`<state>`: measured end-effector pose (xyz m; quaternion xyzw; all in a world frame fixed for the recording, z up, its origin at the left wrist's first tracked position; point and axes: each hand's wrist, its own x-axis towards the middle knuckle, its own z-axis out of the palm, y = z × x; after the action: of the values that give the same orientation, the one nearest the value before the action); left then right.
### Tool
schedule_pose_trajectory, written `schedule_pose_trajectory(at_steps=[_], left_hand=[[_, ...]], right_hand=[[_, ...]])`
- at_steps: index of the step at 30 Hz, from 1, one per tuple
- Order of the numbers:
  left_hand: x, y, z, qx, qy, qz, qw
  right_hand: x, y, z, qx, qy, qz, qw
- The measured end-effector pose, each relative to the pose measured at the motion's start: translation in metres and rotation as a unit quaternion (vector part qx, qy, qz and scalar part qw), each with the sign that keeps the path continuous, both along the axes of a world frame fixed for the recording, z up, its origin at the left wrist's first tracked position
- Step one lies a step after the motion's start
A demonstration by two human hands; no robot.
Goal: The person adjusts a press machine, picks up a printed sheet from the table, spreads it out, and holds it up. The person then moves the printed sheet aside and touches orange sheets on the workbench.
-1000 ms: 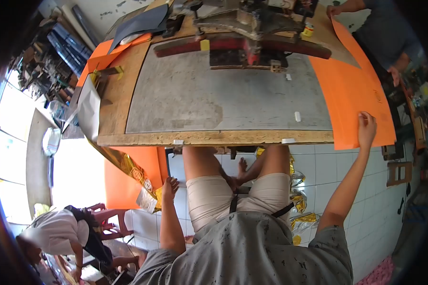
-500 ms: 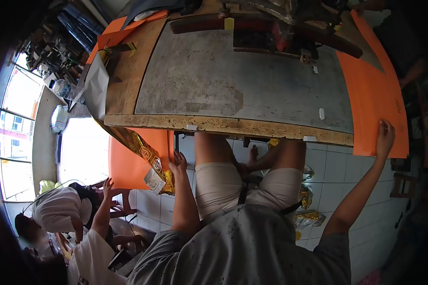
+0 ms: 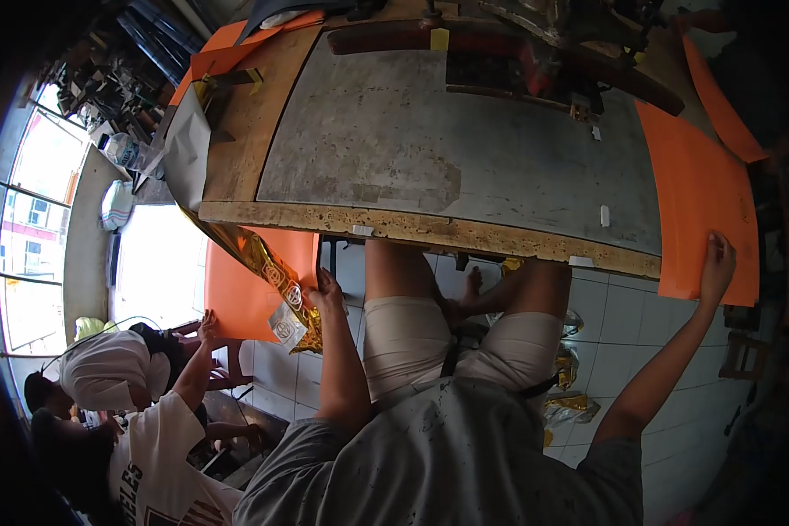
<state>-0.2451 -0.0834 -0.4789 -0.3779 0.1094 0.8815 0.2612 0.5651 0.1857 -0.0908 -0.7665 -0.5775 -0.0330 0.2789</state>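
My left hand [image 3: 327,291] is closed at the right edge of an orange sheet [image 3: 259,307] hanging below the table's left front corner. Its fingertips are partly hidden there. A crumpled strip of gold foil [image 3: 259,263] with printed emblems runs down beside this hand, ending in a silvery patch. My right hand [image 3: 717,263] pinches the front part of another orange sheet [image 3: 697,202] lying over the table's right end. Between my hands is the worktable, with a grey board [image 3: 377,131] and a worn wooden front edge [image 3: 430,226].
A heavy metal press [image 3: 535,53] stands at the back of the table. On the left, a co-worker's hand [image 3: 207,327] touches the hanging sheet's lower corner. Another person bends nearby. Foil scraps [image 3: 570,408] lie on the tiled floor. One more orange sheet [image 3: 719,105] rises at the back right.
The co-worker's hand has moved up to the hanging orange sheet. At the back right, an orange sheet now stands apart from the one under my right hand. My left fingers have closed in.
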Motion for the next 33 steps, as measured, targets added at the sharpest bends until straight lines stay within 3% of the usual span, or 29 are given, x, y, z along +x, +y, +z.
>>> schedule_pose_trajectory(at_steps=[10, 17, 20, 26, 29, 33], left_hand=[[0.018, -0.005, 0.014, 0.043, 0.031, -0.045, 0.998], [0.005, -0.004, 0.027, 0.0, 0.001, -0.023, 1.0], [0.013, 0.005, 0.068, -0.069, 0.013, -0.034, 0.997], [-0.004, -0.008, 0.06, 0.047, -0.042, -0.025, 0.998], [0.011, -0.006, 0.068, -0.02, 0.019, -0.047, 0.998], [0.03, -0.002, 0.089, -0.014, 0.052, -0.096, 0.994]], right_hand=[[0.009, 0.003, -0.005, 0.003, -0.006, 0.012, 1.0], [0.013, 0.005, -0.007, 0.001, -0.008, 0.014, 1.0], [0.01, 0.004, -0.006, 0.007, -0.009, 0.008, 1.0], [0.006, 0.003, -0.003, 0.006, -0.003, 0.007, 1.0], [0.012, 0.005, -0.006, 0.009, -0.003, 0.013, 1.0], [0.011, 0.004, -0.006, 0.014, -0.01, 0.023, 1.0]])
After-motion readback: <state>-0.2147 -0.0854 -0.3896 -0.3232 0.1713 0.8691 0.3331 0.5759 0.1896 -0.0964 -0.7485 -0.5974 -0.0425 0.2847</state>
